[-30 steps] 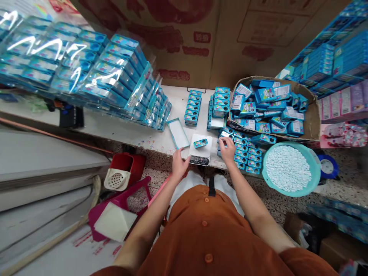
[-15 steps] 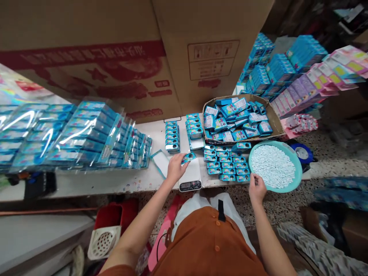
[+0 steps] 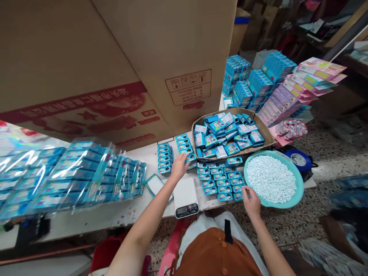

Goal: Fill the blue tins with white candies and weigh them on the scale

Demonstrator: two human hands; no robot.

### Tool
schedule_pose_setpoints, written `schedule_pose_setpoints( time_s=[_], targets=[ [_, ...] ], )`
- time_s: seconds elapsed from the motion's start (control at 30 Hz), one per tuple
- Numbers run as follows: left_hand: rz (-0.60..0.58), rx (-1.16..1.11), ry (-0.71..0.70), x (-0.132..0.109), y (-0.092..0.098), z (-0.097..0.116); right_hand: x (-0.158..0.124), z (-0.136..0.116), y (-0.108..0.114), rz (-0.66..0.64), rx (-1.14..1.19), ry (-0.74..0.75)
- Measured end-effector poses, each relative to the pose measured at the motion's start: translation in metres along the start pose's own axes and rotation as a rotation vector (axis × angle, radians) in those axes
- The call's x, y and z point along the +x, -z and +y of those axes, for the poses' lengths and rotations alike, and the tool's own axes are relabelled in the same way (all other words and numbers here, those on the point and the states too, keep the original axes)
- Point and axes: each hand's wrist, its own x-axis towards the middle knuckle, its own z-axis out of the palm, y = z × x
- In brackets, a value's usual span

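Note:
My left hand (image 3: 178,167) reaches over the white table and closes on a small blue tin (image 3: 190,157), right at the near end of a stack of like tins (image 3: 183,145). A second stack of tins (image 3: 164,157) stands just to its left. My right hand (image 3: 250,198) hovers at the near left rim of a teal bowl (image 3: 299,190) filled with white tablets; its fingers are curled and what they hold, if anything, is hidden. A white digital scale (image 3: 185,197) sits bare between my arms. Rows of blue tins (image 3: 220,178) lie flat between the scale and the bowl.
A shallow cardboard tray (image 3: 269,140) heaped with blue tins stands behind the bowl. Wrapped bundles of blue packs (image 3: 71,172) fill the table's left. A large cardboard carton (image 3: 115,65) rises behind. Blue and pink packs (image 3: 290,92) stack at the right. An open tin lid (image 3: 155,184) lies left of the scale.
My left hand lifted the tin off the scale and carried it back to the stack. My right hand moved from the tin rows to the bowl's rim. The view swung right.

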Motion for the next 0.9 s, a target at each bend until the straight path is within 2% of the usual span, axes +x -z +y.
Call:
schedule_pose_setpoints(
  time_s=[0.33, 0.43, 0.53, 0.6, 0.7, 0.8, 0.9],
  targets=[
    [-0.011, 0.253, 0.073, -0.013, -0.023, -0.002, 0.024, 0.011, 0.023, 0.024, -0.028, -0.015],
    [-0.036, 0.256, 0.069, -0.007, -0.022, 0.0, 0.027, 0.021, 0.031, 0.025, -0.051, -0.007],
    [-0.007, 0.245, 0.076, -0.008, -0.016, 0.006, 0.031, 0.032, 0.039, 0.035, -0.085, -0.012],
    [0.044, 0.223, 0.077, -0.023, -0.016, 0.015, 0.033, 0.038, 0.044, 0.064, -0.109, -0.028],
    [0.091, 0.148, 0.049, -0.072, -0.032, 0.043, 0.035, 0.047, 0.053, 0.118, -0.138, -0.043],
    [0.007, 0.06, 0.033, -0.126, -0.062, 0.079, 0.034, 0.056, 0.061, 0.155, -0.181, -0.051],
    [-0.129, 0.023, -0.009, -0.156, -0.091, 0.108, 0.033, 0.07, 0.068, 0.17, -0.243, -0.04]
  ],
)
